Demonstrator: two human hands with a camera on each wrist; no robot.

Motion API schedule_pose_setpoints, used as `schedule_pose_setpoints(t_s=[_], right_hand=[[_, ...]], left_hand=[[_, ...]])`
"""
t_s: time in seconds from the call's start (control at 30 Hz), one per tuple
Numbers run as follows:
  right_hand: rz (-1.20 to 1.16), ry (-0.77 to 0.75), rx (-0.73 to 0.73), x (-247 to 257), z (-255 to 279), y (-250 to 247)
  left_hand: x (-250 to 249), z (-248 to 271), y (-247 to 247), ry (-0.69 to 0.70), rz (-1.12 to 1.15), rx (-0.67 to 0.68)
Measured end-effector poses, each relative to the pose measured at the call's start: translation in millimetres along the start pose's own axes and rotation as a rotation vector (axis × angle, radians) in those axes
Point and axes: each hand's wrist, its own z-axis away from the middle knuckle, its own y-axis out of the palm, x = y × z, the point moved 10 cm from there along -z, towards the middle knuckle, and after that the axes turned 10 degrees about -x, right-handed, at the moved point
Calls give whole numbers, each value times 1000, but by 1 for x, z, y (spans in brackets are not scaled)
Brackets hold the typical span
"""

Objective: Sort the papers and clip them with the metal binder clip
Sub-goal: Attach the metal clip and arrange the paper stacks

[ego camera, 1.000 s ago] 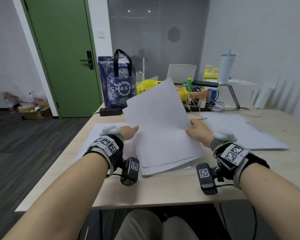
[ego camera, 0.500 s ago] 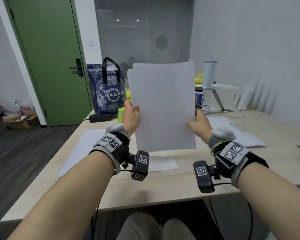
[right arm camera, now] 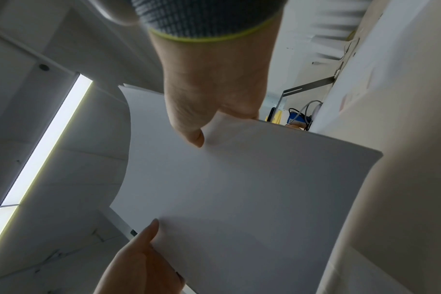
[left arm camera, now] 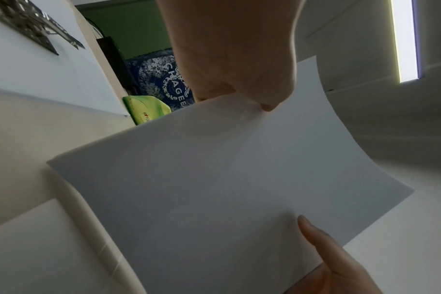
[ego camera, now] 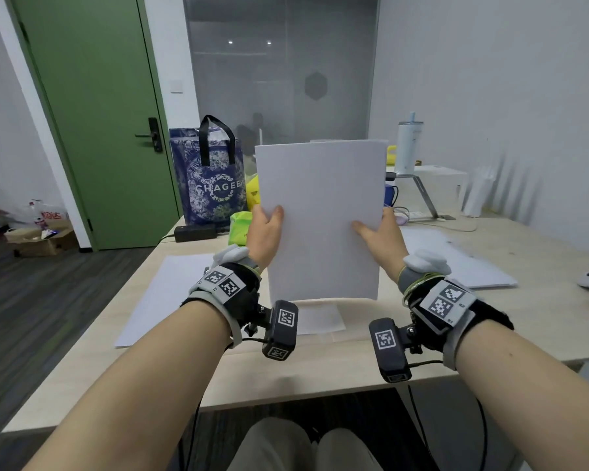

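- The stack stands upright now, its bottom edge on or just above the surface; half a second ago it was higher, and before that loose and fanned.
- Left hand pinches the 9 o'clock edge, thumb in front; the other fingers are hidden behind.
- Right hand pinches the 3 o'clock edge the same way.
- Edges look nearly squared, so the sorting seems close to done.
- No clip is in view; stray sheets lie at 8 o'clock, more sheets at 3.
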Motion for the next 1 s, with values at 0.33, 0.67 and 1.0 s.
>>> schedule_pose_setpoints(t_s=[0.33, 0.67, 1.0], right_hand=[[27, -13, -27, -12, 1, 6], [61, -31, -7, -13, 8, 11], [164, -10, -32, -27, -1, 15]], left_hand=[[6, 2, -7, -20, -4, -25], [20, -1, -10, -39, -3, -30], [53, 2, 9, -49, -128, 219]])
